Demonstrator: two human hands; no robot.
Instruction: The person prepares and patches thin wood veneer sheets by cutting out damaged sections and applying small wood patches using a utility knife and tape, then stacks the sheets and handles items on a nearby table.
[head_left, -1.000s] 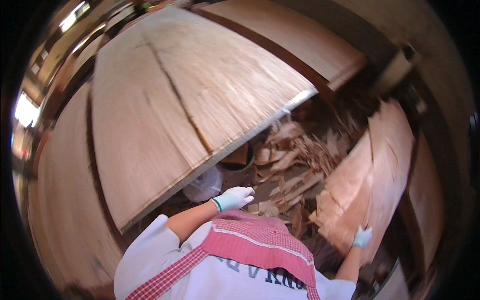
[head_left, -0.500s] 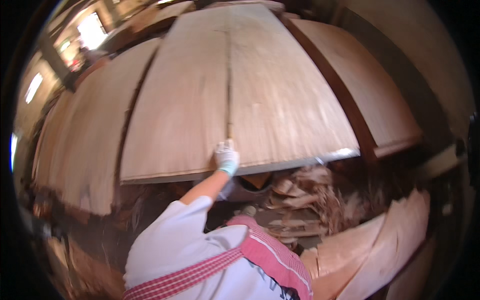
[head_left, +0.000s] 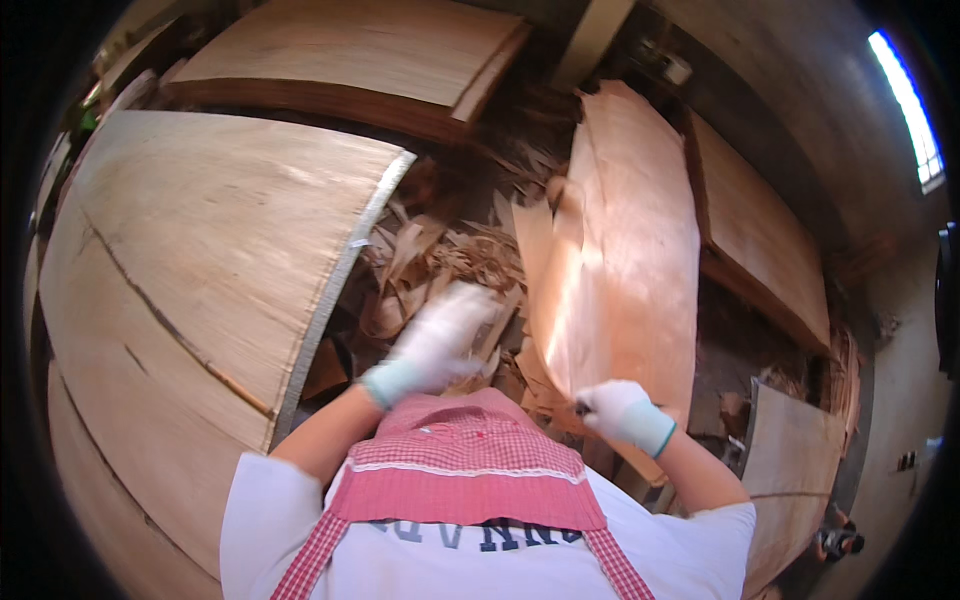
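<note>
My left hand (head_left: 432, 338), in a white glove with a pale green cuff, is blurred by motion over the wood scraps. Its fingers look stretched out and nothing shows in them. At the near end of a large reddish veneer sheet (head_left: 640, 230), my right hand (head_left: 626, 412) is closed, also gloved. A small dark thing (head_left: 582, 408) pokes out at its fingertips, too small to name. The sheet's left edge curls up and catches the light. To my left lies a broad stack of pale wood sheets (head_left: 220, 240) with a thin stick (head_left: 245, 393) on top.
Torn veneer scraps (head_left: 455, 255) lie heaped between the stack and the veneer sheet. Another sheet stack (head_left: 350, 50) stands at the far left. More stacked sheets (head_left: 760, 230) are along the right, near a wall (head_left: 900, 330) with a bright window (head_left: 910, 110).
The view has turned right, so the large stack now sits at the left. My left hand has left the stick's end on that stack. My right hand has come into view at the veneer sheet.
</note>
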